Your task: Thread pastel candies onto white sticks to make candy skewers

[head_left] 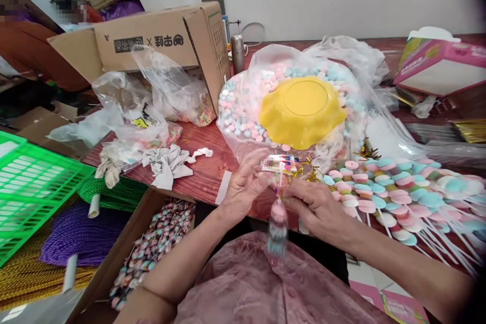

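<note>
In front of my lap hangs a candy skewer [279, 228] in a clear wrapper, its pink and blue pieces blurred and its white stick pointing up. My right hand [317, 207] pinches the gathered neck of the wrapper, where a small tie shows. To the left of the stick is my left hand [245, 185], fingers apart and nothing visible in them. Just beyond the hands lie a small printed packet [281, 163] and some gold twist ties [307, 171]. Unwrapped candy skewers [398, 192] are piled on the table at the right.
A yellow wavy-edged bowl [304, 111] lies upside down on a plastic bag of pastel candies [243, 121]. Behind at left stands a cardboard box [152, 35]. Below the table's left edge are a carton of wrapped candies [155, 243] and a green basket [38, 182]. People sit far left.
</note>
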Motion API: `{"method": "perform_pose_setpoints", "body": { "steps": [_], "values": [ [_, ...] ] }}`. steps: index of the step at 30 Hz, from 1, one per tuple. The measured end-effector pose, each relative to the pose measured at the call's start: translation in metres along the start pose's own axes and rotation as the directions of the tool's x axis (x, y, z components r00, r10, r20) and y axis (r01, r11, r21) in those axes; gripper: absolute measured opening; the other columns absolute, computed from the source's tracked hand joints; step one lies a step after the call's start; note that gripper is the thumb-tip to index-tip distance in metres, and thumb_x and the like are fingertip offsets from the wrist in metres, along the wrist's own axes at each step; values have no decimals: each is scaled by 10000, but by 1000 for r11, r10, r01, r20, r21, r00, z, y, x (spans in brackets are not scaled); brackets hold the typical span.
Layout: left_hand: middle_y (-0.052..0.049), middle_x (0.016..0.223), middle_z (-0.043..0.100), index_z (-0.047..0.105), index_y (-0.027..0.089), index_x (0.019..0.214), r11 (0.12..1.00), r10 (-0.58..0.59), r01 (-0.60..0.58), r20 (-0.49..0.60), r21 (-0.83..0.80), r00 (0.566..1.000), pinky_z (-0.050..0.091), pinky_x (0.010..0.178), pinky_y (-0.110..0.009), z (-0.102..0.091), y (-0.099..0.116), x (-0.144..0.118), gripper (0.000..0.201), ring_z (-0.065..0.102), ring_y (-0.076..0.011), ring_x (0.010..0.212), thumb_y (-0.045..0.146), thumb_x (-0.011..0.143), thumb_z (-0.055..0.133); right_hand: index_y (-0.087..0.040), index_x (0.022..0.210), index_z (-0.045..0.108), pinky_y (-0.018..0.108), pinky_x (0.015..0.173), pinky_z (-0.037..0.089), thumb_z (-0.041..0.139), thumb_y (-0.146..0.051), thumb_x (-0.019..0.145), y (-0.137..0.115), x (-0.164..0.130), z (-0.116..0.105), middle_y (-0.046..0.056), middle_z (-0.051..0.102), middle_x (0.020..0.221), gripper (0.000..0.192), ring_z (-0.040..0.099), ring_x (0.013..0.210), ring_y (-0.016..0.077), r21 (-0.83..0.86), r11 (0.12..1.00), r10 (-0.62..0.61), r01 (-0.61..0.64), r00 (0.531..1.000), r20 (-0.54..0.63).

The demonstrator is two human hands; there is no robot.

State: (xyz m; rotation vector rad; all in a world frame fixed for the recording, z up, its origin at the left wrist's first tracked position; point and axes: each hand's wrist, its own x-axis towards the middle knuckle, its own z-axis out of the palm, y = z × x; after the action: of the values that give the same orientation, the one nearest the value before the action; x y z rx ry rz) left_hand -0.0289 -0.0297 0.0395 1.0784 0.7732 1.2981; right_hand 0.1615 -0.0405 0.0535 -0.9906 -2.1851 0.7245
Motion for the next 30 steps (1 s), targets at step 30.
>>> {"method": "perform_pose_setpoints", "body": {
  "steps": [30],
  "values": [
    [-125,1164,670,685,174,1124,-361,-228,10,-99,933,969,515,924,-450,-86,74,-63,291,605,-303,1078,300,926,512,-191,946,650,291,731,475,466,-172,971,-10,-17,56,33,665,861,186,616,781,154,168,979,108,-114,993,42]
  ]
}}
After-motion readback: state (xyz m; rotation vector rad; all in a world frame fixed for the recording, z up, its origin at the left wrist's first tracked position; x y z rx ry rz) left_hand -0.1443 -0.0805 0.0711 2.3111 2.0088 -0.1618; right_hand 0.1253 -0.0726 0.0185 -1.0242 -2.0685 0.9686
